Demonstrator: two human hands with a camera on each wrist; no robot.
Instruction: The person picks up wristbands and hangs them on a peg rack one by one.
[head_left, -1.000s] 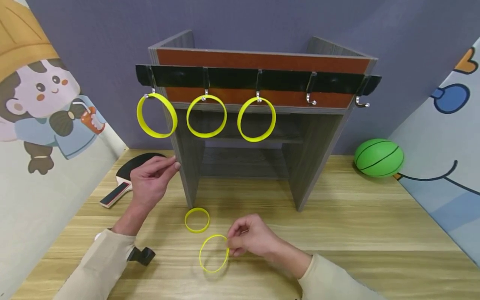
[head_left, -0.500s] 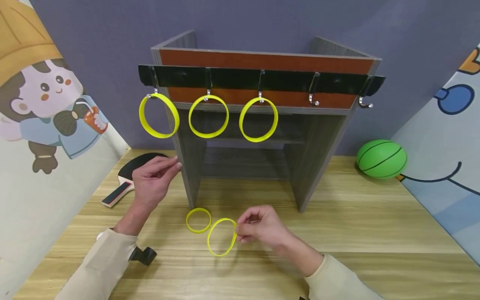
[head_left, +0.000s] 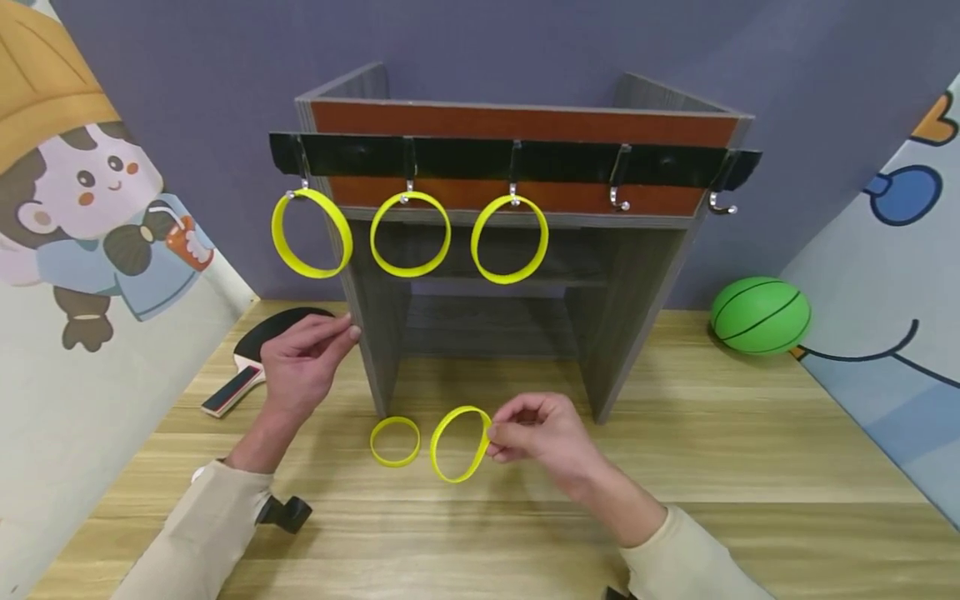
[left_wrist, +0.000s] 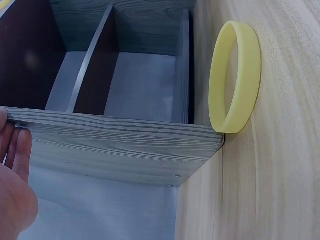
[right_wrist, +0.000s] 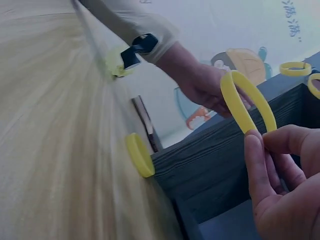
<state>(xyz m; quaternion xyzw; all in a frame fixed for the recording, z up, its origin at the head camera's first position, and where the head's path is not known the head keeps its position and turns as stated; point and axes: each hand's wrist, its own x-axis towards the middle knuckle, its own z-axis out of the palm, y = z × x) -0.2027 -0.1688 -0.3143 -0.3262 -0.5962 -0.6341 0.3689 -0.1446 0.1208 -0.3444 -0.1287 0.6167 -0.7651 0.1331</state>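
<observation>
My right hand (head_left: 546, 435) pinches a yellow wristband (head_left: 436, 450) by its right side, thumb against fingers, above the wooden table. The right wrist view shows the held wristband (right_wrist: 231, 97) standing up from the fingertips. A second yellow wristband (head_left: 372, 450) lies on the table by the front left foot of a grey wooden shelf unit (head_left: 369, 333). My left hand (head_left: 300, 358) grips the front edge of that unit's left side panel with thumb and fingertips. Three more yellow wristbands, left (head_left: 279, 237), middle (head_left: 375, 242) and right (head_left: 476, 246), hang from hooks on a black bar (head_left: 465, 158).
Two bare hooks, one (head_left: 618, 200) right of the middle and one (head_left: 722, 205) at the bar's right end, stick out forward. A table tennis bat (head_left: 255, 346) lies behind my left hand. A green ball (head_left: 761, 315) sits at the back right by the wall.
My right hand has carried its wristband up and to the right, away from the front of the table. My left hand stays at the side panel.
</observation>
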